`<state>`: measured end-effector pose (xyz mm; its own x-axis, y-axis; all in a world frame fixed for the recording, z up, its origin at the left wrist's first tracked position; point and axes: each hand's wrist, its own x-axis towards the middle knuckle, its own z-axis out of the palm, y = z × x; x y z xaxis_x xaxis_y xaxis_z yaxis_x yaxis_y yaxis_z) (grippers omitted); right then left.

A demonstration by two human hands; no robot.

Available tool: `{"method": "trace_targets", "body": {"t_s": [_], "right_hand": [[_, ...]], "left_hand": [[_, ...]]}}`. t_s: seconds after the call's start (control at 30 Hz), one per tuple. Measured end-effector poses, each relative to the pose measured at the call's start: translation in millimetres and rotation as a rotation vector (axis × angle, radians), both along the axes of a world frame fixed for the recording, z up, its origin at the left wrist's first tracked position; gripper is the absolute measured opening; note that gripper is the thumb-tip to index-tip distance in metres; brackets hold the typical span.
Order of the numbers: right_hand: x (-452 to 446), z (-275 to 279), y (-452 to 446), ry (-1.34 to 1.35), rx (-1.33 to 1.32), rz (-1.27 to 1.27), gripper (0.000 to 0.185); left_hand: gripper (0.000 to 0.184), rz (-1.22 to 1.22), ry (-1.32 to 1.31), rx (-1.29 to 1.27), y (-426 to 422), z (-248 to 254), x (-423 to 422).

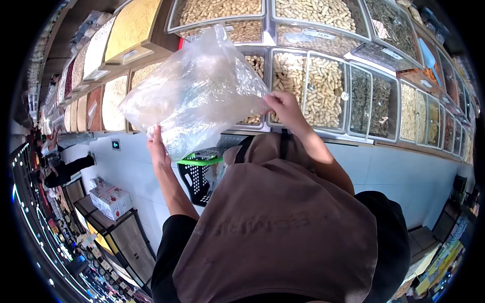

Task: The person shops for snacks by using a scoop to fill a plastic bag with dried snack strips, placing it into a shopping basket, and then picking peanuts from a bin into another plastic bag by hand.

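Note:
A large clear plastic bag (194, 86) is spread between my two hands, above the front edge of the bulk food bins. My left hand (158, 146) pinches its lower left side. With its fingers closed, my right hand (289, 112) grips the bag's right corner. The bag looks creased and puffed out, and I see nothing inside it. Behind its right part lies a bin of unshelled peanuts (323, 91), partly under a clear lid. The bag hides part of another peanut bin to the left.
More bins hold yellow grain (132, 25), peanuts (313, 12) and dark dried goods (386, 20). Below the bag stands a black basket with a green rim (199, 162). A box (110, 199) sits on a low cabinet at left. A person in dark trousers (68, 170) is farther off.

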<state>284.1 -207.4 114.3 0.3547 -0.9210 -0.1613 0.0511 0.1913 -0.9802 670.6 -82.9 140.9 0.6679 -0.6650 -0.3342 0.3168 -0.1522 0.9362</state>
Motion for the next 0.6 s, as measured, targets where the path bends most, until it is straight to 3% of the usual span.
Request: {"method": "trace_targets", "body": {"t_s": [0.1, 0.17, 0.23, 0.3, 0.37, 0.4, 0.47, 0.6], "right_hand": [[0, -13, 8, 0.149, -0.018, 0.011, 0.03], [-1, -13, 10, 0.225, 0.12, -0.025, 0.033], [-4, -27, 9, 0.271, 0.118, -0.057, 0.034], [-2, -29, 8, 0.317, 0.118, -0.087, 0.034], [3, -23, 7, 0.326, 0.204, -0.13, 0.035], [6, -29, 5, 0.336, 0.214, -0.147, 0.034], [19, -24, -1, 0.353, 0.178, -0.16, 0.033], [59, -20, -12, 0.496, -0.026, -0.096, 0.047]], "left_hand": [[0.026, -0.035, 0.022, 0.001, -27, -10, 31], [0.029, -0.202, 0.298, -0.082, -39, -14, 52], [0.026, -0.242, 0.134, -0.128, -59, -10, 72], [0.025, -0.291, -0.052, -0.143, -77, -27, 158], [0.051, -0.094, -0.52, -0.367, -98, 54, 119], [0.05, -0.348, -0.24, -0.626, -108, 80, 154], [0.048, -0.581, 0.063, -0.855, -119, 101, 192], [0.047, -0.745, 0.93, -1.027, -148, 95, 131]]}}
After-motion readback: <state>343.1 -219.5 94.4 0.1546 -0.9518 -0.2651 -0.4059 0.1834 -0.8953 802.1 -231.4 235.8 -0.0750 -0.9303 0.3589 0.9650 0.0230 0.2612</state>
